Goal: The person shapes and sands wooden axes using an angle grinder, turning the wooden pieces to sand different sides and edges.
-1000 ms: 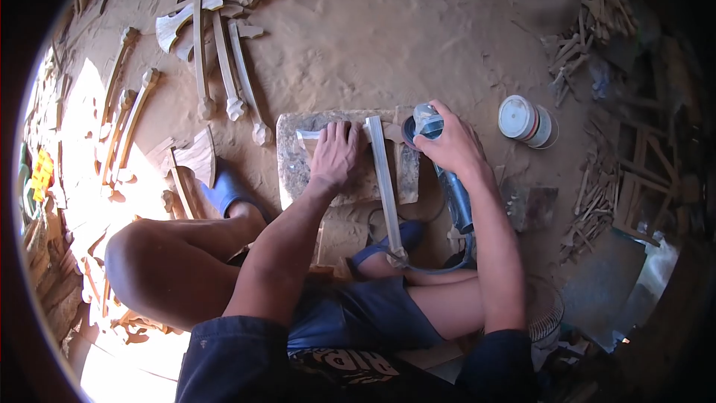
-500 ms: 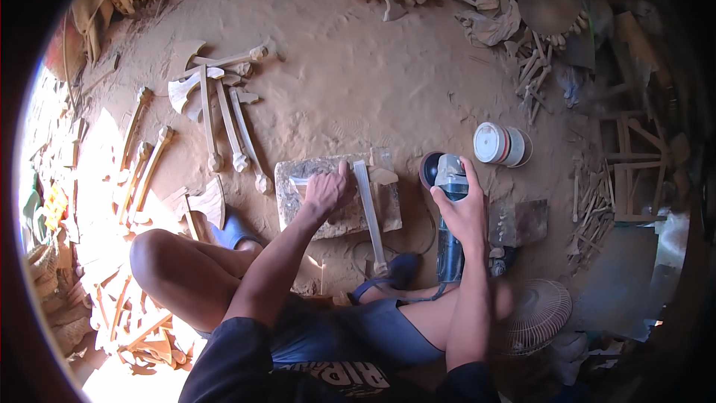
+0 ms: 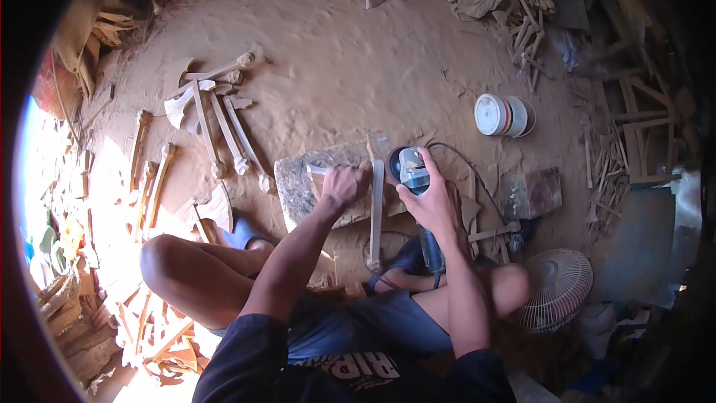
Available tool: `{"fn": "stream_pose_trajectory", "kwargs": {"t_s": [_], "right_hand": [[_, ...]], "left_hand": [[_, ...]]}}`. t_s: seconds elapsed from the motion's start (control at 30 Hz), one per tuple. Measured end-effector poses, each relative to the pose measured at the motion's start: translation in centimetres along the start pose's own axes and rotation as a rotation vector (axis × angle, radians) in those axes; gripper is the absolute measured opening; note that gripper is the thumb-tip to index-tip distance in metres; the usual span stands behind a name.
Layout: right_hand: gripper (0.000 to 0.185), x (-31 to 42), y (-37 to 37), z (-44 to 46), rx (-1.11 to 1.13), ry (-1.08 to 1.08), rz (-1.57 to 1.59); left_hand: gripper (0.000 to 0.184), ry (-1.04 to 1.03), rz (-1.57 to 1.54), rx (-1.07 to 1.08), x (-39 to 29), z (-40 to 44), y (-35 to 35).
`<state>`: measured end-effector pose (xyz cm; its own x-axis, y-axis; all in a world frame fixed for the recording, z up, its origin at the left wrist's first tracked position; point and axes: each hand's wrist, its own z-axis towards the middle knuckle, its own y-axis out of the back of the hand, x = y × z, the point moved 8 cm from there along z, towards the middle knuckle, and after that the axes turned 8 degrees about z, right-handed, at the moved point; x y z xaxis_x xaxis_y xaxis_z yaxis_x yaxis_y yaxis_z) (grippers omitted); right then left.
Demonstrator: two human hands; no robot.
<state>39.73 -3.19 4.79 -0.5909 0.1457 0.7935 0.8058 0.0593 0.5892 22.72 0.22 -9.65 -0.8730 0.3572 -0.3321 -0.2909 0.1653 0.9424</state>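
Note:
My left hand (image 3: 346, 186) is closed round the head end of a carved wooden axe, over a worn block (image 3: 294, 198). The blade's pale edge shows to the left of the hand, and the long straight handle (image 3: 377, 216) points down toward my legs. In my right hand (image 3: 432, 198) is a blue-green angle grinder (image 3: 431, 250), gripped near its head. Its dark round disc (image 3: 395, 166) is just right of the handle's upper end; whether they touch I cannot tell.
Several wooden axes (image 3: 205, 116) lie on the dirt floor at upper left. A white bucket (image 3: 494, 115) lies on its side at right. Below it are a small block (image 3: 533, 192) and a round fan guard (image 3: 556, 291). The grinder's cord (image 3: 477, 168) loops at right.
The grinder has swung away to the right, then come back left beside the axe handle. My left hand has shifted on the axe head, and the handle now points more straight down. The view has tilted up.

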Motion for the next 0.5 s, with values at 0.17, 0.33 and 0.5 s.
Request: {"fn": "stream_pose_trajectory", "kwargs": {"t_s": [0.17,0.33,0.5], "right_hand": [[0.084,0.1,0.4,0.0,-0.014,-0.070,-0.144],[0.083,-0.6,0.2,0.2,-0.017,-0.041,-0.111],[0.083,-1.5,-0.5,0.5,-0.017,-0.042,-0.056]], "left_hand": [[0.013,0.001,0.012,-0.008,0.2,0.2,-0.3],[0.013,-0.007,0.015,-0.044,0.5,0.3,-0.8],[0.013,-0.010,0.009,-0.043,0.5,0.3,-0.8]]}}
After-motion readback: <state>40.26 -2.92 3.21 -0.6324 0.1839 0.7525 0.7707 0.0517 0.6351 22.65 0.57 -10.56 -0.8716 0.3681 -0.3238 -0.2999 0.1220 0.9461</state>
